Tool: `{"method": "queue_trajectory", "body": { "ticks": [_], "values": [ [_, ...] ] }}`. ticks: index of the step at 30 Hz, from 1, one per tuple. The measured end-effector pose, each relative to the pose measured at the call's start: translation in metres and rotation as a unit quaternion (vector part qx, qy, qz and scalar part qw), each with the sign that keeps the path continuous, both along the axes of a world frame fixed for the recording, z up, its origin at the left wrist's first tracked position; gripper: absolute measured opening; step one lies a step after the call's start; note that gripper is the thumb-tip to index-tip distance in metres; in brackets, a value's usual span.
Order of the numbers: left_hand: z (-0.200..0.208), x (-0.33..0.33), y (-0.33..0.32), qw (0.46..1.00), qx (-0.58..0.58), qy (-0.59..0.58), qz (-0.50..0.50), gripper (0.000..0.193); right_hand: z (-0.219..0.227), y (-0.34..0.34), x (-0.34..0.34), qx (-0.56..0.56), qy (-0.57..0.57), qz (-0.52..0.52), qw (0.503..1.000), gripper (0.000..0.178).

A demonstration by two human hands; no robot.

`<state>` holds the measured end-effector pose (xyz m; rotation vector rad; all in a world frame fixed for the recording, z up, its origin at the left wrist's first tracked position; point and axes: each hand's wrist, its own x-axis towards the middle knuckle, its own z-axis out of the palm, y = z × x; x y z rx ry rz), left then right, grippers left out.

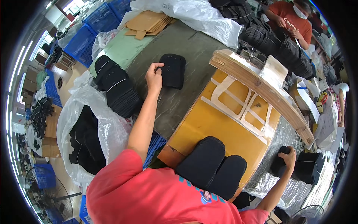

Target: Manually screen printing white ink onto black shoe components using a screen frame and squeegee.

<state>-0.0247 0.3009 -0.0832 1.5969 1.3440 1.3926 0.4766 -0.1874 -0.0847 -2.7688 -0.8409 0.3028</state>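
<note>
My left hand (154, 77) pinches the left edge of a black rounded fabric pad (174, 72) lying on the dark tabletop. Far off to the right, my right hand (289, 158) has its fingers curled over a small stack of black fabric pieces (277, 165); its grip is partly hidden. Close to my chest, two larger black padded pieces with rounded tops (205, 160) lie side by side on a yellow board (190, 130). White strips outline two rounded frames (244, 104) on the board's far half.
A curved wooden bar (261, 84) spans the board's far side. Left of my forearm lie bundled black pieces (121, 91) and a plastic sack (112, 138) of black fabric. Brown cardboard pieces (145, 22) sit farther back. A co-worker (298, 24) works behind black stacks at far right.
</note>
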Motion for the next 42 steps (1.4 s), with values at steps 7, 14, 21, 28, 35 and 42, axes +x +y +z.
{"method": "queue_trajectory", "body": {
  "ticks": [7,14,21,28,35,42],
  "values": [
    [-0.005,0.019,0.035,0.965,0.107,0.239,-0.013,0.022,0.01,0.004,-0.01,-0.053,-0.018,-0.037,0.998,0.084],
    [-0.016,0.012,0.04,0.908,0.131,0.395,-0.048,0.026,0.077,0.026,-0.129,0.222,0.028,0.125,0.967,0.071],
    [-0.015,0.015,0.047,0.906,0.102,0.395,-0.114,0.04,0.12,0.055,-0.26,0.125,0.117,0.333,0.927,0.068],
    [0.051,0.019,-0.047,0.936,0.058,0.178,-0.297,0.039,0.121,0.049,-0.281,0.144,-0.003,0.293,0.945,0.057],
    [0.089,0.028,-0.203,0.772,0.019,0.218,-0.596,0.058,0.105,0.05,-0.237,0.254,0.204,0.24,0.915,0.023],
    [0.092,0.032,-0.227,0.765,0.015,0.262,-0.588,0.052,0.019,0.173,-0.076,0.316,-0.082,0.231,0.917,0.031]
  ]
}}
